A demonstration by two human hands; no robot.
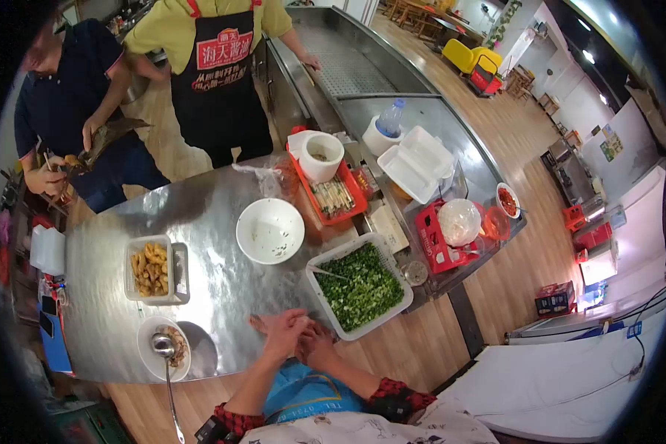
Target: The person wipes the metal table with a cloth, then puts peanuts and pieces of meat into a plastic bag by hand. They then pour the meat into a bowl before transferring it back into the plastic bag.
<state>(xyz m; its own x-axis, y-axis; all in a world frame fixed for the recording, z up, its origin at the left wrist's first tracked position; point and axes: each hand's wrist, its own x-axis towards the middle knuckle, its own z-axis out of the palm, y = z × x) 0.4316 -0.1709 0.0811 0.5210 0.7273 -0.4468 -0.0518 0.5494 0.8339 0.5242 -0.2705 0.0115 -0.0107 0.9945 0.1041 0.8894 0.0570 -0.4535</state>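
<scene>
Both of my hands meet at the near edge of the steel table. My left hand is closed and lies over my right hand, whose fingers are folded and partly hidden. A small reddish-brown bit shows beside my left hand on the table. Right next to my hands stands a white rectangular basin full of chopped green onions, with a utensil handle sticking out. Beyond it is a white bowl with a few green bits inside.
At left stand a basket of ginger-like pieces and a bowl with a ladle. An orange tray, foam box and red basket line the right. Two people stand across the table.
</scene>
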